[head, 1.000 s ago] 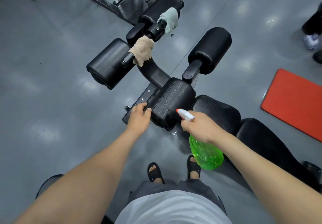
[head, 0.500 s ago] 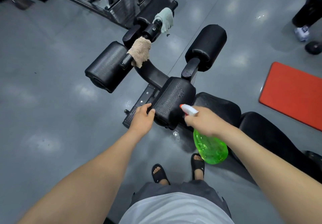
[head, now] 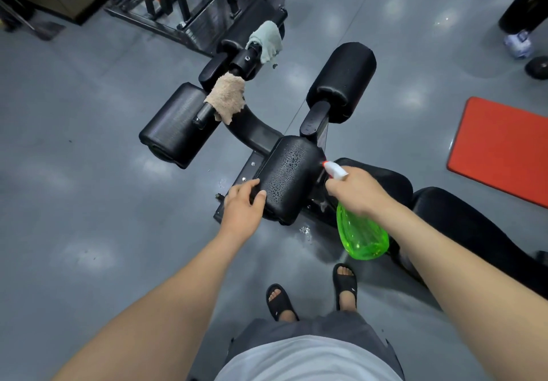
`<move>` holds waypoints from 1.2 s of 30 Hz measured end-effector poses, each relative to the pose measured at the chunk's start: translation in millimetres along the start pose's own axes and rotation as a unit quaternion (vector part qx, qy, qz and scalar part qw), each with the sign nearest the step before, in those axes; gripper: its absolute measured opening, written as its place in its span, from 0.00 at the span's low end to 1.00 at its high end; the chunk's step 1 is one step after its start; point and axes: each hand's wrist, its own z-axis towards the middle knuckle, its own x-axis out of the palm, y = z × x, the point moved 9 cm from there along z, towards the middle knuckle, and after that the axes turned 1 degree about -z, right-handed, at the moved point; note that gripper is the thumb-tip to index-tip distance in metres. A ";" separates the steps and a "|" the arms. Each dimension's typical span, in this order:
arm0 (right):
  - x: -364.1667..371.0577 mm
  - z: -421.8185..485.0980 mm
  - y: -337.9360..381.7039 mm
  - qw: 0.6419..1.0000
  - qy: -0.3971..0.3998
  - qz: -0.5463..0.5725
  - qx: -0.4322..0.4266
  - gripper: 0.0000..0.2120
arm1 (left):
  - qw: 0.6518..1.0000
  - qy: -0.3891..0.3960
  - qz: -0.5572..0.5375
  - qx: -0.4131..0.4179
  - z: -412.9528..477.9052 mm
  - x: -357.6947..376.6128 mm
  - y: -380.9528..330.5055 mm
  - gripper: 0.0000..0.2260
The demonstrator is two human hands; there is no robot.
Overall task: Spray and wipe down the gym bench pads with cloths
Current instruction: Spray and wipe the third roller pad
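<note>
Green sprayer (head: 363,235) in right hand (head: 355,191) (nozzle-forward)

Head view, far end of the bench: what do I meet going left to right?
Left to right: black cylindrical roller pad, tan terry cloth, pale grey-green cloth, second black cylindrical roller pad, red rectangular floor mat.

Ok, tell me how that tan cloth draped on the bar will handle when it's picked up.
The tan cloth sags over the bar with its edges hanging, so it is probably floppy and light. Its fuzzy pile should grip well in fingers. It seems merely draped, so should lift straight off.
</note>
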 end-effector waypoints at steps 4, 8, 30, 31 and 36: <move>33.1 -18.3 5.3 0.991 0.089 -0.075 -0.063 0.13 | 1.000 0.003 -0.004 -0.020 -0.8 0.3 1.0 0.19; 50.7 -23.9 -1.3 0.989 0.129 -0.043 -0.058 0.20 | 0.999 -0.008 0.003 -0.048 -0.4 -6.7 0.3 0.19; 16.9 34.6 -7.3 0.997 0.051 -0.025 -0.042 0.13 | 0.997 -0.063 -0.005 -0.034 -12.5 -2.0 -7.0 0.17; 28.6 25.1 -2.7 0.993 0.089 -0.054 -0.061 0.12 | 0.997 -0.060 -0.010 -0.041 -11.6 -0.4 -4.5 0.18; 67.6 -9.0 0.8 0.977 0.185 -0.049 -0.094 0.05 | 0.995 -0.073 -0.012 -0.060 -4.0 -1.8 -1.5 0.18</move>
